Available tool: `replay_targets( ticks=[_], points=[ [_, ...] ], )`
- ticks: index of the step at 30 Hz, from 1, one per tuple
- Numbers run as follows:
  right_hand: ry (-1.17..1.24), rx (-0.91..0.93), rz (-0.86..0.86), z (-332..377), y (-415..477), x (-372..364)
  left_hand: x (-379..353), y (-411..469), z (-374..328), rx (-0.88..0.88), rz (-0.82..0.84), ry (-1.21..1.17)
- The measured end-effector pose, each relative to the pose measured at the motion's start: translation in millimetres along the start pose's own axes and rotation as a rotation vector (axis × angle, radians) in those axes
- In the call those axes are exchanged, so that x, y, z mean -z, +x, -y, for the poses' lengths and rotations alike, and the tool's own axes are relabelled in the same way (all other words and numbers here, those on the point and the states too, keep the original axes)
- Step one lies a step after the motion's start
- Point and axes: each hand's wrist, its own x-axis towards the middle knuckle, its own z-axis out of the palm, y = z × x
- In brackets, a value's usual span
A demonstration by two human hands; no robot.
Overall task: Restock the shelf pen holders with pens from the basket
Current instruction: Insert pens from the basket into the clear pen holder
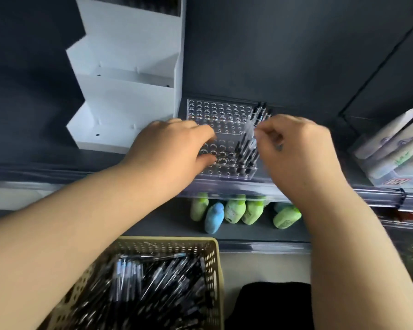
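Observation:
A clear stepped pen holder (221,115) with many round holes stands on the dark shelf. Several black pens fill its right-hand columns (247,153), and most other holes are bare. My right hand (296,148) pinches a clear-barrelled pen (249,127) by its fingertips over the holder's right side. My left hand (174,148) rests on the holder's left front, fingers spread over the holes; whether it holds anything is hidden. A beige perforated basket (215,263) full of black pens sits below at bottom left.
A white stepped display rack (129,91) stands left of the holder. Green and blue bottles (234,210) lie on the lower shelf. Packets in a clear bin (396,148) sit at the right. A black object (274,306) is at the bottom.

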Motion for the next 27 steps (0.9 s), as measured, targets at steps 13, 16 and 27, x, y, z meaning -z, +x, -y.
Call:
replay_targets(
  ticks=[13,16,27],
  points=[
    [-0.063,0.009,0.704,65,-154,-71,10,-189,47,0.344,0.570,-0.002],
    [-0.122,-0.018,0.933,75,-176,-92,-18,-203,56,0.404,0.607,0.012],
    [-0.293,-0.111,1.223,76,-205,-145,-119,-222,51,0.519,0.831,0.051]
  ],
)
